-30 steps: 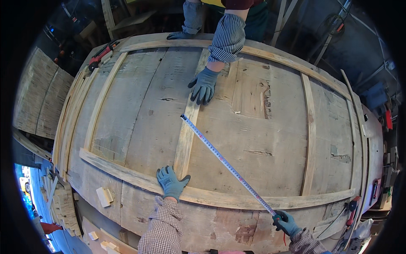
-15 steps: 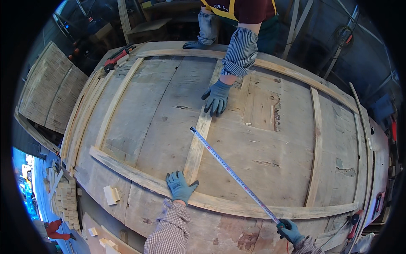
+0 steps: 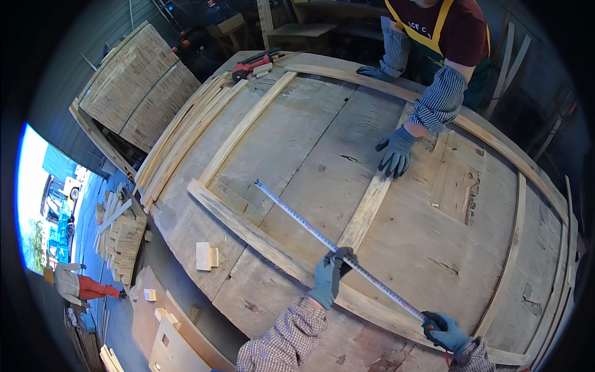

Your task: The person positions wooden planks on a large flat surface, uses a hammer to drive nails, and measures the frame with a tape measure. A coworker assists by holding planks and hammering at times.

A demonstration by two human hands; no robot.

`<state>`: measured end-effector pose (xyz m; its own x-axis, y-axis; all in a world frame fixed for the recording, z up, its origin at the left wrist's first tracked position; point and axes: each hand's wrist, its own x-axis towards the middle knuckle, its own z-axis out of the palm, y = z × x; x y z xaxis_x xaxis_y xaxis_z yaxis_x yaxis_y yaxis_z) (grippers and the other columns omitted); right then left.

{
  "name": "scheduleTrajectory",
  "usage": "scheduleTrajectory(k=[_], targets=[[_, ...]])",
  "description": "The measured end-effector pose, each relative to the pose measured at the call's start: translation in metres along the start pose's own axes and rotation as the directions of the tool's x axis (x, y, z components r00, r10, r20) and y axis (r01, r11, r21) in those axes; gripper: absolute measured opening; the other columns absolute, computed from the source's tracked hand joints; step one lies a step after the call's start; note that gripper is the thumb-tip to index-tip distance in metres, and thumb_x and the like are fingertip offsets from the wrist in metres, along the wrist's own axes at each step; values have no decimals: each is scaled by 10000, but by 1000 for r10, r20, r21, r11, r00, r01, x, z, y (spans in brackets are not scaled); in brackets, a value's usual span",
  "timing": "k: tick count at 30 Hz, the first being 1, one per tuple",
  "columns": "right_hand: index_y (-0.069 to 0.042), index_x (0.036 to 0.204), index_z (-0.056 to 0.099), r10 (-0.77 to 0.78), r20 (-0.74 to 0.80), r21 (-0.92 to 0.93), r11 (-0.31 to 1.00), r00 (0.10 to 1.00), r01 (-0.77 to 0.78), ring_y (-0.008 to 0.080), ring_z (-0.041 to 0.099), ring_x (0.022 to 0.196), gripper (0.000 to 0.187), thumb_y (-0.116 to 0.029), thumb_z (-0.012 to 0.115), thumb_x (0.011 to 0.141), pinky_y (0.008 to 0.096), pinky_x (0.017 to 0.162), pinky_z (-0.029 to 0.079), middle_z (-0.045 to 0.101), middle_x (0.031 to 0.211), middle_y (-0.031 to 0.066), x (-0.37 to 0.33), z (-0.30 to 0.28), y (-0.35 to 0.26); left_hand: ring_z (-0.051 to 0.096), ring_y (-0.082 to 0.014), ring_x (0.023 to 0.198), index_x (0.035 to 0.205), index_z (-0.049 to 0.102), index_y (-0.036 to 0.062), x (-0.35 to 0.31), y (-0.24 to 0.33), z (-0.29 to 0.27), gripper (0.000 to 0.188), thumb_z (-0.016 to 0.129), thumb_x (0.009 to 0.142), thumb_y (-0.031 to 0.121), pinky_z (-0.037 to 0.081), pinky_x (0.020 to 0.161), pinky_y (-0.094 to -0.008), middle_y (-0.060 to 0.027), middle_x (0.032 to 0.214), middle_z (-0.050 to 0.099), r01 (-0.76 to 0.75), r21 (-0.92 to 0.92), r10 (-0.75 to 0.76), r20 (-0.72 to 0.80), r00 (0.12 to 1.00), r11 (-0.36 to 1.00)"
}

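Note:
My right hand is wrapped round the case of a tape measure, which the glove mostly hides. Its pulled-out blade slants up and left above the plywood boards. My left hand, in a blue-grey glove, has its fingers closed on the blade partway along. That hand is over the spot where the middle wooden slat meets the near wooden rail. A co-worker's gloved hand presses on the same slat farther back, and the co-worker's other hand rests by the far rail.
A red and black power tool lies at the far left corner, beside loose wooden strips. Small wood blocks sit near the table's front edge. Stacked wood stands at the left. Another person is in the left background.
My left hand has left the near rail and closed on the tape blade. The blade's free end has swung left, away from the middle slat. The view has turned leftward.

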<state>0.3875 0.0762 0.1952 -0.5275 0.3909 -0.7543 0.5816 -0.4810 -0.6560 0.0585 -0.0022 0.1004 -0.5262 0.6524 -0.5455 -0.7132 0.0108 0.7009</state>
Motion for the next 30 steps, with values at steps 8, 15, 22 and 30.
scheduleTrajectory(k=[8,15,22,30], targets=[[20,1175,547,8,-278,9,1000,960,-6,163,607,626,407,-64,586,779,267,476,480,624,824,105,-48,-91,75,623,-269,801,1055,596,-5,112,87,-91,317,550,903,269,531,758,-379,-148,933,640,-213,474,342,-205,917,854],[20,1160,548,49,-300,-89,993,953,-79,132,562,589,399,-76,555,773,250,467,460,604,782,71,33,-75,37,484,-349,1119,1202,518,-10,60,29,-78,458,530,881,318,292,1026,-495,-198,1151,558,-260,939,640,345,687,-227],[-15,1182,542,-3,-263,-136,990,965,-34,117,556,598,397,-111,575,798,238,457,452,599,799,51,91,-83,-2,442,-354,1164,1230,492,-11,53,21,-92,500,567,845,299,249,1060,-504,-188,1211,506,-260,878,599,467,651,-402],[-18,1160,551,-75,-225,-246,969,971,18,86,518,583,337,-118,561,838,221,453,413,585,795,42,136,-100,-34,451,-337,1159,1209,514,11,55,20,-92,461,584,832,268,243,1070,-504,-172,1188,520,-267,892,603,446,662,-366]])
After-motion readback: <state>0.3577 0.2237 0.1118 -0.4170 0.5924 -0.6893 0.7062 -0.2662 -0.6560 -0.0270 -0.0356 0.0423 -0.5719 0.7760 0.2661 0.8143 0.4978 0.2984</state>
